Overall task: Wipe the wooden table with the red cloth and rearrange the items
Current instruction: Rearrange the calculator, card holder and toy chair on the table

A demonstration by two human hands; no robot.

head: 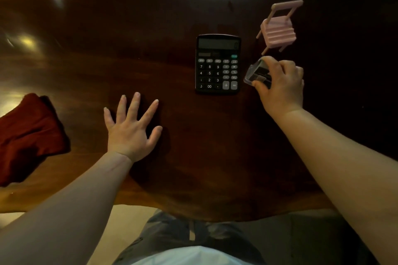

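Note:
The red cloth [28,135] lies crumpled on the dark wooden table [129,38] at the far left. My left hand [131,127] rests flat on the table with fingers spread, apart from the cloth. A black calculator [217,64] lies face up at centre right. My right hand [282,84] grips a small clear plastic box [255,74] just right of the calculator, tilted on its edge. A small pink toy chair [279,28] stands just beyond that hand.
The table's curved front edge [193,217] runs near my body, with pale floor below it. Bright light reflections shine on the far left and top of the tabletop.

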